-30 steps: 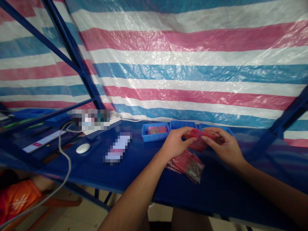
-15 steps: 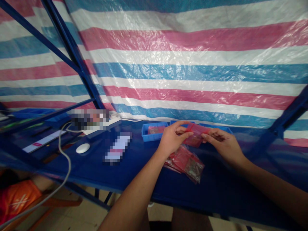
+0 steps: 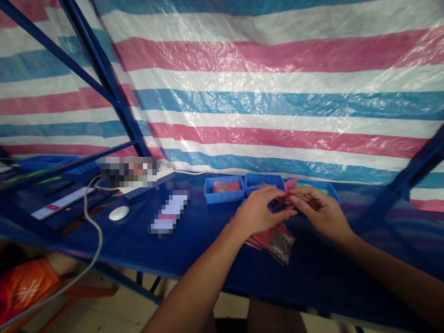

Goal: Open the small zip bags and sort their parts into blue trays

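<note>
A small red translucent plastic bag (image 3: 290,184) is bunched between my two hands above the table; most of it is hidden by fingers. My right hand (image 3: 317,208) pinches it with thumb and fingertips. My left hand (image 3: 260,210) curls in from the other side, its fingertips closed on the bag's edge. Beneath my hands lies a pile of similar red-and-clear bags (image 3: 277,243) with dark contents I cannot make out, partly covered by my left hand.
Behind my hands stand a left blue bin (image 3: 222,200) holding a red bag, a middle blue bin (image 3: 264,177) and a right blue bin (image 3: 332,190) with something green. Leftward lie a blurred-out phone (image 3: 170,212), a white mouse (image 3: 119,213) and a cable (image 3: 98,231). An orange-clothed person (image 3: 29,289) sits left.
The bag was spread flat between my hands and is now bunched and mostly covered. My left hand has moved right and down, close to my right hand, uncovering the middle bin.
</note>
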Tool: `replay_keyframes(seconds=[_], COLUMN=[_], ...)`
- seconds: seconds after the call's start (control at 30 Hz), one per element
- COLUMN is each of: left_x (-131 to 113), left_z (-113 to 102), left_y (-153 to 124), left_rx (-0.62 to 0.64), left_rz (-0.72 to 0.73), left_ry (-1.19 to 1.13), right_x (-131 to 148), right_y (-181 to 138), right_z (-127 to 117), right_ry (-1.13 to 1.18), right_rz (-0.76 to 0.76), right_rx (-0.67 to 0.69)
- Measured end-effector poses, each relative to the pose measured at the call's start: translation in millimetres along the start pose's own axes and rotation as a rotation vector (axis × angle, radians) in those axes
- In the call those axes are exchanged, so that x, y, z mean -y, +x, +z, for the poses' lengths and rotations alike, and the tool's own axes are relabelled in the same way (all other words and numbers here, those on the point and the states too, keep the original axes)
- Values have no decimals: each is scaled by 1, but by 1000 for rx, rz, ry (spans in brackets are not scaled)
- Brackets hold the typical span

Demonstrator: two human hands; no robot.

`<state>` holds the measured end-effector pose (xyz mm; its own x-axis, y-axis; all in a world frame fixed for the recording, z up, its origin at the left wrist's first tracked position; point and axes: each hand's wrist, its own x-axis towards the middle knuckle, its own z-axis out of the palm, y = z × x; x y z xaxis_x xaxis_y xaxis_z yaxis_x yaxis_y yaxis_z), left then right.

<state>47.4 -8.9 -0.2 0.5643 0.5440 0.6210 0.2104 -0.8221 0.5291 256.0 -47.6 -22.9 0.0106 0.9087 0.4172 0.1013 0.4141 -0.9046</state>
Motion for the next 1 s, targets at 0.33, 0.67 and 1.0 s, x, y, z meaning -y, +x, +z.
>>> replay_keyframes(seconds=[0.33,0.67,1.0], left_x=[6,1,8], left_z=[-7,-5,-2], left_y=[1,1,2], left_rx=[-201,-141,-274], left_rz=[-217,-227,-218], left_ry=[-135,-286,-113], right_x=[-3,-10,-12], right_y=[8,9,9], right_z=[-6,-6,-7], right_ry=[-26,138,118], right_rz=[-100,110,100], right_rx=[-188,-30,-71])
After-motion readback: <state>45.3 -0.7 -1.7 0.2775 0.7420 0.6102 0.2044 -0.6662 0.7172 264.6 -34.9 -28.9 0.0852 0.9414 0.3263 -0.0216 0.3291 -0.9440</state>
